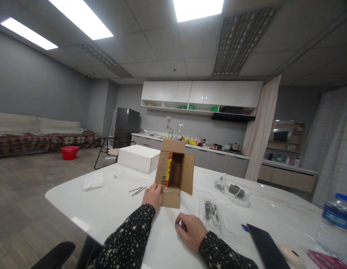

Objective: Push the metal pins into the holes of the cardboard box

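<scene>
My left hand (154, 197) steadies the open cardboard box (173, 172), fingers flat; my right hand (190, 229) rests curled, seemingly empty; next, reaching inside.

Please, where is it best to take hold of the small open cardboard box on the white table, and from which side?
Probably grip the cardboard box across its two upright side walls, coming from above or from the near side. Its flaps stand open and look floppy, so they are poor holds. The left hand already rests at its lower left corner; the right hand lies apart.
</scene>
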{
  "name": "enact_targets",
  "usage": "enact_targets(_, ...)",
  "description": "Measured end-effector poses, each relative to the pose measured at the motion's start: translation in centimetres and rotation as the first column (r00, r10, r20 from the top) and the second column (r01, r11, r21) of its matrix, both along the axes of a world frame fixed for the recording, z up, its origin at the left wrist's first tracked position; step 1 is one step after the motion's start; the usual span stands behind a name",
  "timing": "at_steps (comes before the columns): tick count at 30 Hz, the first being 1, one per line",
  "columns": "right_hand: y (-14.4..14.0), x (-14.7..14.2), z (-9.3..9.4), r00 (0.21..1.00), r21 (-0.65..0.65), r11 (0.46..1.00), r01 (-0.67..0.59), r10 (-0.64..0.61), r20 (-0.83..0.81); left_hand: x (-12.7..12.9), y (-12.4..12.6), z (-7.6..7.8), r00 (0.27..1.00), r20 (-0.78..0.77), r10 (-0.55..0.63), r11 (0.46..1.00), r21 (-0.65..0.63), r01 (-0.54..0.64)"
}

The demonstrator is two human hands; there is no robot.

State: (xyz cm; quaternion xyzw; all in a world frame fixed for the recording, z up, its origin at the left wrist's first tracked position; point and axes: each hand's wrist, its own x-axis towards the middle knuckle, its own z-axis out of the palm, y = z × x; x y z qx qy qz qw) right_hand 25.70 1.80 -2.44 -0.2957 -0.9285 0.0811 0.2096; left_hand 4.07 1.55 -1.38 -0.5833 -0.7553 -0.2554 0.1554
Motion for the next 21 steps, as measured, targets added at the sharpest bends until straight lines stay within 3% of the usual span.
enact_targets(9, -0.23, -0.02, 0.28, 1.0, -0.011, 1.0, 0.002, -0.002, 0.0, 0.01, -0.05, 0.23, 0.998, 0.063, -0.028, 0.999, -0.017, 0.029)
enact_targets(21, -0.2, -0.02, 0.29, 1.0, -0.019, 1.0, 0.009, -0.009, 0.002, -0.51, 0.46, -0.3, 0.977, 0.192, -0.092, 0.995, 0.063, 0.082)
